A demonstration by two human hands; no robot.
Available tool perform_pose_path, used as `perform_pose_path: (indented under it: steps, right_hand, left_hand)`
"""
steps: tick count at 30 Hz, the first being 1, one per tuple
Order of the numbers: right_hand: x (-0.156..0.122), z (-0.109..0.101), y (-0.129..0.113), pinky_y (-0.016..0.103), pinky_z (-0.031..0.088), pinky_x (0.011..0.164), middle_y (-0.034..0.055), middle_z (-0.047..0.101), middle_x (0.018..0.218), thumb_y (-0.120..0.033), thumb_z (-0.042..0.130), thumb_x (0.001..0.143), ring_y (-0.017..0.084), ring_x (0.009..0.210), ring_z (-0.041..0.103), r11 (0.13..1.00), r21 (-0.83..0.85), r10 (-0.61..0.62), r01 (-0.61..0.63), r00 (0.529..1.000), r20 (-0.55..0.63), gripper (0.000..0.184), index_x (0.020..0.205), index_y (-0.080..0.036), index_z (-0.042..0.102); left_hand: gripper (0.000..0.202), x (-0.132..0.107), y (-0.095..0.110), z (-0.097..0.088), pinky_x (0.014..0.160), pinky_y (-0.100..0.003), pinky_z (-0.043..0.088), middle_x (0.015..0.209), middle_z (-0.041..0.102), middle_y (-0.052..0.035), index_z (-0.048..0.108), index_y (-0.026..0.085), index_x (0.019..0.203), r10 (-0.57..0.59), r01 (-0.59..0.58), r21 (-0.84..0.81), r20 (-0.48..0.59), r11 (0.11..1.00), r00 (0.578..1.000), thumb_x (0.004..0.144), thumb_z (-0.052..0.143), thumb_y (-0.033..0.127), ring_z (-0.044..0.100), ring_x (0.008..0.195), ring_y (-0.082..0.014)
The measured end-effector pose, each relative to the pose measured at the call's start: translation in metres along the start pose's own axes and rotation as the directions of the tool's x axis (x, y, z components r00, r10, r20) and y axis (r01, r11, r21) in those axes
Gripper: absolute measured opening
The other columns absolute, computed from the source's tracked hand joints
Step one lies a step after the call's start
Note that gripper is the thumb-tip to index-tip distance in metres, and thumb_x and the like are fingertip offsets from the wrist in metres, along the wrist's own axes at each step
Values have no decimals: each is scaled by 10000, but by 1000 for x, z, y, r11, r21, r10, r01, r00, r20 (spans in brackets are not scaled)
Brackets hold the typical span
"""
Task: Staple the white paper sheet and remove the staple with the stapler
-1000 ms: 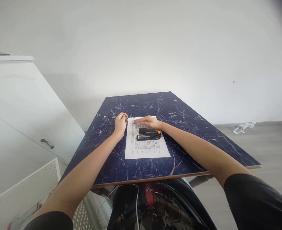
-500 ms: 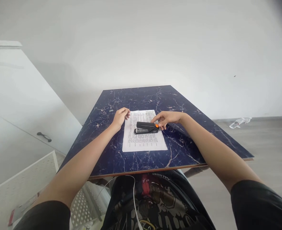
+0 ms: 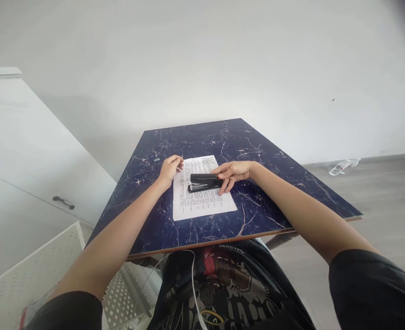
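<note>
Holding the stapler (image 3: 204, 178) by its back end, the right hand (image 3: 230, 172) has its thumb and fingers closed around it. So the gripping part looks done. The stapler is over the middle of the paper (image 3: 188, 211), with its front end pointing to the left. It is hard to tell if it touches the paper or is just above it. Its mouth is open, with a gap between the top part and the bottom part, so it does not look pressed down. No edge of the paper shows inside the mouth, so that part does not look done.

The left hand (image 3: 170, 170) is at the top left edge of the paper. Its fingers are curled and close together. I cannot tell if they pinch the paper or only rest beside it.

The paper lies on the blue table (image 3: 154, 229), a bit turned, with its print up. I see no staple in it, but one would be too small to see here. I cannot tell how many sheets there are. A small grey bit (image 3: 156, 160) lies near the left hand, well apart from the stapler.
</note>
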State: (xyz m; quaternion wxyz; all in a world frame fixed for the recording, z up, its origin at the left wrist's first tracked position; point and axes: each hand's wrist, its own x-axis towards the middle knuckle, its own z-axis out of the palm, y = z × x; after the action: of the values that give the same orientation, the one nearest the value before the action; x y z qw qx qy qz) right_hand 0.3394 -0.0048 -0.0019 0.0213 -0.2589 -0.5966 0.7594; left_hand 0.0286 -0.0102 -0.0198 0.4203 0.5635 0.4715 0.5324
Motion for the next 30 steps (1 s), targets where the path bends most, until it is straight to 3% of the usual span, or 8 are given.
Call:
perform_pose_path:
  steps: [7,15,25,28,30]
  right_hand:
    - [2,-2,0,377,663,942,212,560,1555,-262,689,998,293,1122,769,999,33,27,-27,1000,-8,593,1551,-144,513]
    - [6,-7,0,385,652,966,271,592,1495,-299,788,941,308,1120,769,1000,13,18,-18,1000,7,679,1518,-58,524]
    - [5,-2,-3,389,636,1002,224,646,1441,-316,812,910,292,1104,777,999,1,41,-41,999,-31,599,1430,-89,620]
    - [2,1,-6,375,647,960,198,689,1378,-370,812,902,264,1064,786,997,-66,27,-30,999,-45,601,1419,-113,644]
    - [-1,3,-8,355,657,857,169,737,1288,-444,806,896,221,933,794,979,-203,-10,-1,998,-54,625,1422,-141,658]
  left_hand:
    - [176,6,-9,-2,589,-234,462,788,669,-57,686,172,791,-44,43,-14,-64,999,997,928,589,224,615,680,-137]
    - [149,11,-17,-8,583,-212,472,850,659,-49,669,173,772,-57,50,-63,-113,997,992,877,610,262,607,699,-126]
    - [124,10,-14,-6,566,-210,472,895,655,-42,651,171,785,-78,70,-61,-147,996,986,878,578,209,621,681,-115]
    - [133,11,-15,-7,570,-207,475,898,655,-41,651,172,782,-77,70,-55,-142,996,987,883,576,215,624,686,-113]
    - [143,11,-16,-7,571,-206,475,902,658,-42,654,172,784,-79,72,-50,-138,996,987,889,567,214,628,691,-113]
